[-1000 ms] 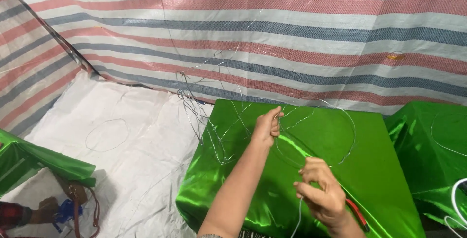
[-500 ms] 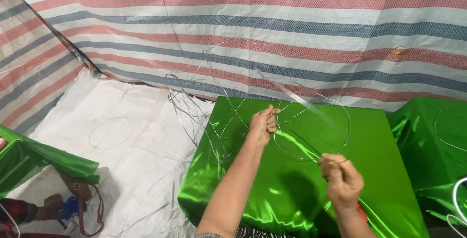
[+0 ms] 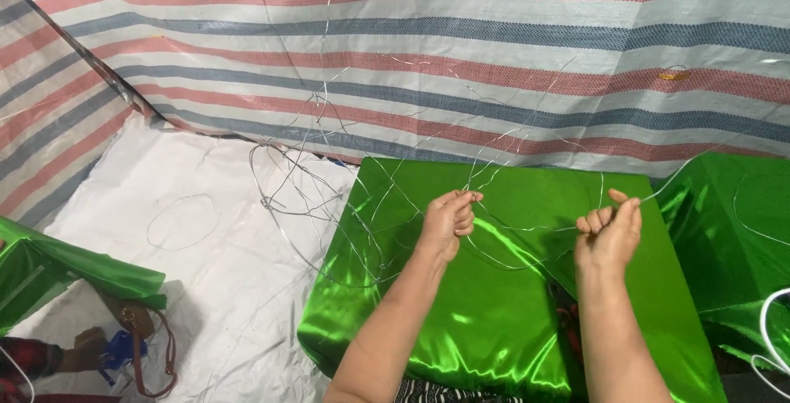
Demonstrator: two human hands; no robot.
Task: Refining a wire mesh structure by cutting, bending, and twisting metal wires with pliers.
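Both hands closed on the same thin silver wire (image 3: 527,228): left hand (image 3: 448,222) pinches it between thumb and curled fingers, right hand (image 3: 611,230) fisted round it, knuckles up. The held stretch runs roughly level, left to right, between the two fists, sagging slightly; that's its long axis here. Past the right hand it climbs away to the right; past the left hand it feeds into a loose tangle of wire loops (image 3: 309,197) standing up over the far-left corner of the cloth. Looks like the step in hand is drawing a length straight out of that tangle, or starting a bend; can't tell which. Judging from this, the next move needs both grips held firm and an even pull or curl, or the springy wire will kink or snag the loops. Work sits above shiny green satin cloth (image 3: 494,321), on a white woven sheet (image 3: 164,288). A separate small wire ring (image 3: 183,222) lies on the sheet to the left. Striped tarp (image 3: 494,57) forms the far wall. More green fabric (image 3: 741,230) at right, brown strap bag (image 3: 140,333) near left.
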